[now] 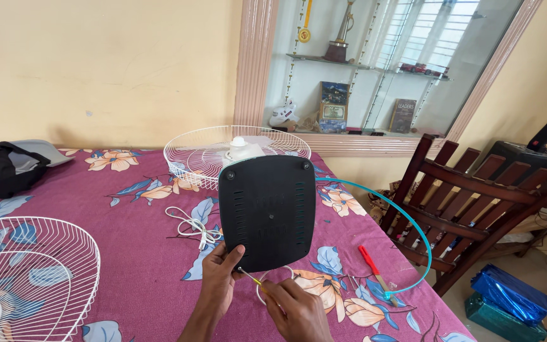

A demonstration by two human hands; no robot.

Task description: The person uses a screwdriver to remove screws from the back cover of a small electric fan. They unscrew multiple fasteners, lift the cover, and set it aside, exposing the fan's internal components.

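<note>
A table fan lies on its side, its black square base (267, 212) turned up toward me. My left hand (218, 278) grips the base's lower left edge. A yellow-handled screwdriver (250, 277) is held in my right hand (297, 308), its tip at the base's bottom left corner. Behind the base lies the fan's white rear wire guard (205, 152) with the motor hub (239, 143). The white power cord (194, 227) is bundled left of the base.
A second white wire guard (30, 275) lies at the table's near left. A teal rim ring (406, 237) and a red-handled tool (373, 266) lie on the right. A black bag (7, 168) sits far left; a wooden chair (476, 206) stands beside the floral-clothed table (140, 266).
</note>
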